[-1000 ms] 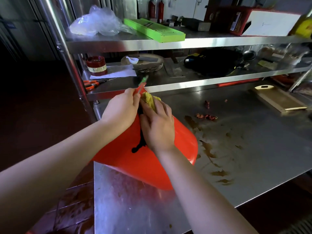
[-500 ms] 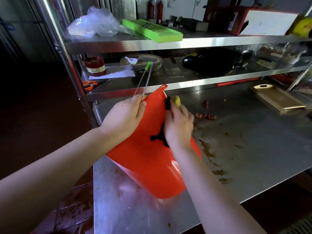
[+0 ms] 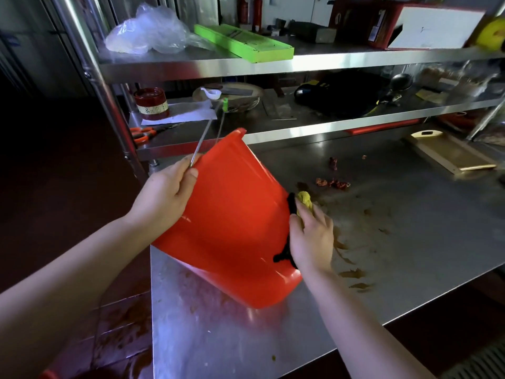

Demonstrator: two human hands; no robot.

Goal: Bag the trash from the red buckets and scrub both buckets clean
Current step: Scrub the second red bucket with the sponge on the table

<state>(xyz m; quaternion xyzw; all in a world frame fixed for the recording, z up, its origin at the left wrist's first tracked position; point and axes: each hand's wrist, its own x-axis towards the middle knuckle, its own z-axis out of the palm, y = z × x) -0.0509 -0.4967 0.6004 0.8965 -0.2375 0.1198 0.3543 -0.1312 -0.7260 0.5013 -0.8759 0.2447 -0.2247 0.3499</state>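
A red bucket [image 3: 229, 214] lies tilted on the steel table [image 3: 410, 242], its bottom toward me and its mouth facing away toward the shelf. My left hand [image 3: 166, 198] grips its left rim together with the wire handle [image 3: 210, 132], which sticks up with a green grip. My right hand [image 3: 311, 236] holds a yellow and black scrubbing cloth [image 3: 300, 203] pressed against the bucket's right side. The inside of the bucket is hidden. Only one red bucket is in view.
Brown smears and red food scraps [image 3: 333, 183] lie on the table right of the bucket. A wooden board [image 3: 451, 154] lies at the far right. The low shelf holds orange scissors [image 3: 144, 132], a red jar [image 3: 151, 103] and a bowl [image 3: 232, 98]; a plastic bag [image 3: 147, 31] sits on top.
My right hand slid the cloth from the top middle of the bucket's outside down to its right side. The bucket turned and its wire handle swung up.
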